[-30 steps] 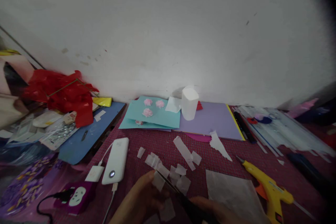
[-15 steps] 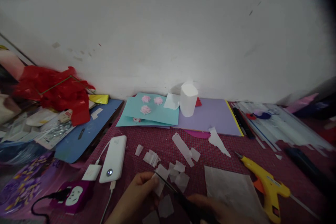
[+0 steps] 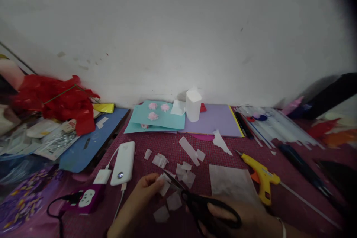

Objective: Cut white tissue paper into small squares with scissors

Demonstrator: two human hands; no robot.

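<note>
Between the thumb and fingers of my left hand (image 3: 141, 199) is a small white paper piece (image 3: 164, 186), pinched at its edge. My right hand (image 3: 237, 215) grips black-handled scissors (image 3: 191, 198), fingers through the handle loops. The scissor blades point up and left, their tips at the paper piece; whether they bite into it is unclear. Around both hands lie several loose white paper squares (image 3: 174, 201) on the dark red checked cloth. Beyond the blades are a longer paper strip (image 3: 189, 151) and a small stack of paper pieces (image 3: 160, 160). A translucent sheet (image 3: 231, 182) lies partly under my right forearm.
A yellow glue gun (image 3: 262, 176) lies right of the sheet. To the left are a white power bank (image 3: 122, 163) and a purple power socket (image 3: 86, 199) with cables. Along the wall, pink paper flowers (image 3: 153, 116) rest on turquoise card (image 3: 170, 123) beside a white roll (image 3: 193, 106).
The view has turned slightly right. My right hand has come further into view, with the scissors' handle loops now showing. My left hand still pinches paper at the blade tips.
</note>
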